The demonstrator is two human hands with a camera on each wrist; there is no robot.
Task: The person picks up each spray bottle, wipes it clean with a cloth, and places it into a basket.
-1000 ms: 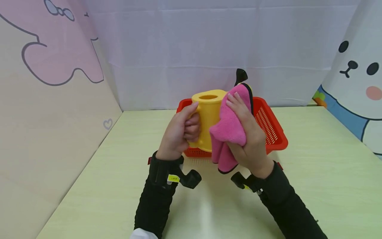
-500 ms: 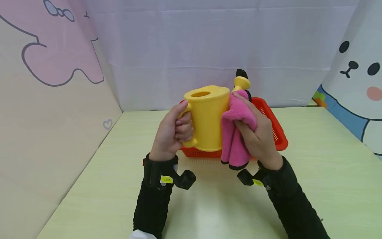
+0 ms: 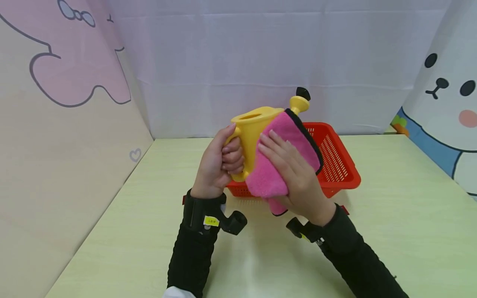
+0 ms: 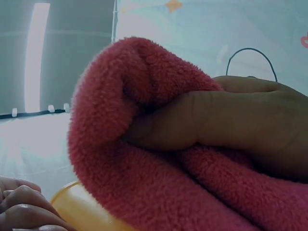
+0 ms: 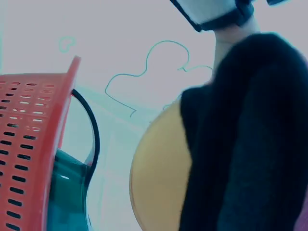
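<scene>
A yellow toy watering can [image 3: 247, 136] is held up over the red basket, tilted so its round sprinkler head [image 3: 299, 104] points to the upper right. My left hand [image 3: 220, 161] grips the can's handle, fingers curled round it. A pink plush cloth [image 3: 270, 182] with black edging lies against the can's right side. My right hand [image 3: 294, 174] presses it there with extended fingers. In the left wrist view, the right thumb [image 4: 168, 122] digs into a fold of the cloth [image 4: 106, 120]. The right wrist view shows the can's yellow underside [image 5: 161, 178] beside dark fabric [image 5: 250, 144].
The red slotted basket [image 3: 335, 165] stands on the pale table [image 3: 130, 231] behind the hands. A black tip [image 3: 302, 93] shows beyond the sprinkler head. In the right wrist view, a dark green object [image 5: 67, 192] with a black curved band sits beside the basket.
The right hand and cloth swing right, baring the can's side and sprinkler, then come back left, the cloth now spread flatter over the can. The left hand shifts slightly left and keeps its grip.
</scene>
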